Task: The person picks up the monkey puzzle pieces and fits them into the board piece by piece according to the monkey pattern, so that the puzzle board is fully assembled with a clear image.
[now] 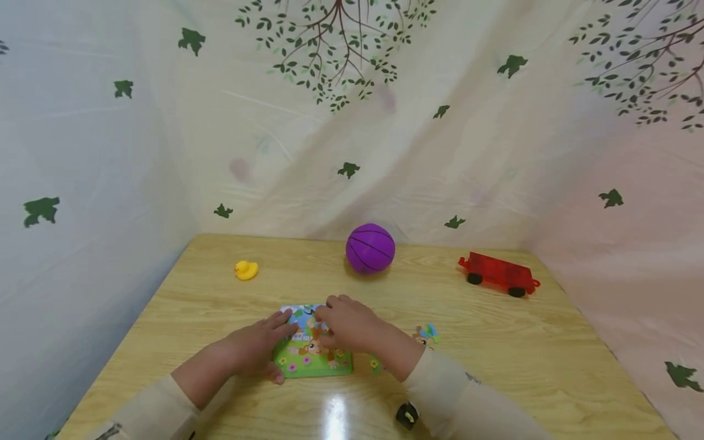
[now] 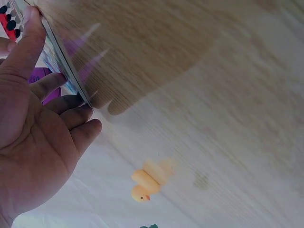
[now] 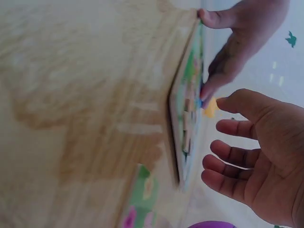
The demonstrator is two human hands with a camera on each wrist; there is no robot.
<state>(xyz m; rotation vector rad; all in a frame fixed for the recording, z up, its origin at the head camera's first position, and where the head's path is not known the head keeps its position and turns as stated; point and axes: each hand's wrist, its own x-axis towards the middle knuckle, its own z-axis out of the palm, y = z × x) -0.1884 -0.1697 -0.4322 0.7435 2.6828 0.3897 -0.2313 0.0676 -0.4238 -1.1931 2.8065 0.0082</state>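
A picture puzzle board [image 1: 313, 368] with a monkey, flowers and green grass lies flat on the wooden table. My left hand [image 1: 255, 342] rests along its left side, with the thumb at the near corner and the fingers on the picture; the left wrist view shows this hand [image 2: 42, 114] from the palm side. Over the board's right part hovers my right hand [image 1: 352, 324], its fingers [image 3: 230, 154] loosely bent and apart from the board, nothing seen between them. Loose puzzle pieces [image 1: 429, 333] lie right of the board, partly hidden by my right forearm.
Behind the board are a yellow rubber duck [image 1: 246, 270], a purple ball [image 1: 370, 249] and a red toy wagon [image 1: 497, 272]. Near the right sleeve lies a small dark object [image 1: 407, 415], its kind unclear. A leaf-printed cloth [image 1: 308, 183] hangs behind the table [image 1: 220, 293].
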